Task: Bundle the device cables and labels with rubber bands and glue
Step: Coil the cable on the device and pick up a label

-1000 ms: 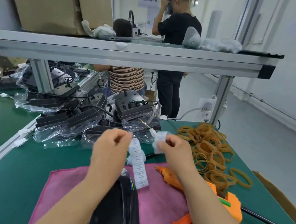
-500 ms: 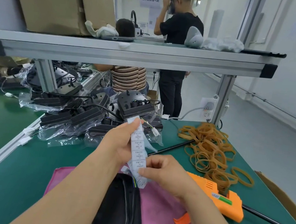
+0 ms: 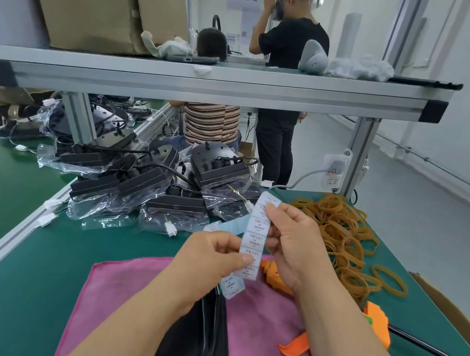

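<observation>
Green table [image 3: 21, 269] fills the lower view, w/ an aluminium shelf [image 3: 210, 85] spanning across above it. Cardboard boxes [image 3: 95, 1] stand on the shelf's left end. Behind the shelf, one person stands in black [image 3: 290, 44] and another sits in a striped top [image 3: 211, 121]. Mid-table, under the shelf, lies a pile of black devices in clear bags [image 3: 149, 184], cables & white plugs spilling out at the edges. Near the front edge a pink cloth [image 3: 122, 297] is spread flat, and a black device [image 3: 195, 337] lies on it, partly hidden by the left forearm; thin coloured wires [image 3: 217, 290] show at its top end, just under the left hand. To the right, a loose heap of tan rubber bands [image 3: 345, 237] sits on the table. An orange glue gun [image 3: 377, 325] lies partly on the cloth's right edge, mostly hidden behind the right arm. Left hand [image 3: 211, 261] is curled, thumb & fingers pinching the lower part of the label strip [image 3: 254, 237]. Right hand [image 3: 293, 245] clamps the strip higher up — fingers curled round its right edge. The strip is held roughly upright in the air between both hands, above the cloth's far edge, w/ its bottom end hanging below the left thumb; print too small to read.
</observation>
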The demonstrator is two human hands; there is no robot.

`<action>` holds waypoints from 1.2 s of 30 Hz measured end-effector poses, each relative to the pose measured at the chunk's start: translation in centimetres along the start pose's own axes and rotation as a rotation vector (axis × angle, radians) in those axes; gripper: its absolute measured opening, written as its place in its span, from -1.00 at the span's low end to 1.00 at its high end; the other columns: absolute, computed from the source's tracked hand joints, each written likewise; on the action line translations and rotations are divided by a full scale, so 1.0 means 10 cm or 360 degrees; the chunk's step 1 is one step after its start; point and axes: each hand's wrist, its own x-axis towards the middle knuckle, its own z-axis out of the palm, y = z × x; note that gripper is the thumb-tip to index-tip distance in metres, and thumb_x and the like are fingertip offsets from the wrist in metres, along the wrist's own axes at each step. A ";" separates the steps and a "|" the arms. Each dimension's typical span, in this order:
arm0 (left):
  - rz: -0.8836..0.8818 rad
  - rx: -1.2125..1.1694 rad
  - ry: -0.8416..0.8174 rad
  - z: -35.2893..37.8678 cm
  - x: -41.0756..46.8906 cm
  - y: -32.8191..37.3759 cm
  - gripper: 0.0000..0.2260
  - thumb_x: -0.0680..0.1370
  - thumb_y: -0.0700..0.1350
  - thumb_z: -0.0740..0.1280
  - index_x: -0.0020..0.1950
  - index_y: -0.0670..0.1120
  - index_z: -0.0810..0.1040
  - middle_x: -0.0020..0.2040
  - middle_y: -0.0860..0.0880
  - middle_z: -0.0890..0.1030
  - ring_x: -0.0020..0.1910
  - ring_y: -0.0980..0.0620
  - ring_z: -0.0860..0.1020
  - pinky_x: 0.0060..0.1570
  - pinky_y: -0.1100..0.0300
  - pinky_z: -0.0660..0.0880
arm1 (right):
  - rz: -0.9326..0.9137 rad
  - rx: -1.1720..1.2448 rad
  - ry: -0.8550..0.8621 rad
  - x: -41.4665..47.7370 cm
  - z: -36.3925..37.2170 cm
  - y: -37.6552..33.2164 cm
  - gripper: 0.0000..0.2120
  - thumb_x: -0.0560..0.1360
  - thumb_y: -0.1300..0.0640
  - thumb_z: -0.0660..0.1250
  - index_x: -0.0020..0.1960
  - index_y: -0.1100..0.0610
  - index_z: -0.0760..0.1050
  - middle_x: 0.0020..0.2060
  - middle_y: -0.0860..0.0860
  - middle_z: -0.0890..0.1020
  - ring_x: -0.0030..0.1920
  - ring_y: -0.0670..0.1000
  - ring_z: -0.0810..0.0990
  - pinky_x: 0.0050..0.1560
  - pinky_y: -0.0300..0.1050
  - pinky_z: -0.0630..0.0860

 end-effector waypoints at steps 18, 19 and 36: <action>0.0190 -0.0395 0.0433 0.00 -0.04 0.11 -0.93 0.48 -0.27 0.47 -0.10 -0.14 0.62 -0.35 -0.02 0.64 -0.38 0.09 0.57 -0.29 0.27 0.56 | 0.0069 -0.0313 -0.0309 -0.33 0.07 0.01 -0.71 0.44 -0.03 0.44 -0.10 0.23 0.63 -0.38 0.00 0.50 -0.40 -0.14 0.47 -0.39 -0.31 0.45; 0.0237 -0.0332 0.0471 0.01 -0.04 0.10 -0.89 0.46 -0.27 0.48 -0.09 -0.12 0.60 -0.37 0.01 0.64 -0.39 0.10 0.58 -0.32 0.29 0.55 | 0.0038 -0.0388 -0.0263 -0.32 0.06 0.01 -0.74 0.48 0.01 0.42 -0.10 0.24 0.61 -0.42 -0.02 0.46 -0.41 -0.13 0.42 -0.39 -0.29 0.42; 0.1044 0.0625 0.0502 -0.11 -0.10 0.21 -0.82 0.45 -0.22 0.51 0.00 0.01 0.73 -0.16 0.06 0.55 -0.26 0.15 0.50 -0.20 0.31 0.44 | 0.0221 -0.0024 -0.0242 -0.40 0.12 -0.13 -0.84 0.54 0.17 0.33 -0.19 0.13 0.60 -0.43 -0.05 0.47 -0.46 -0.16 0.38 -0.50 -0.34 0.35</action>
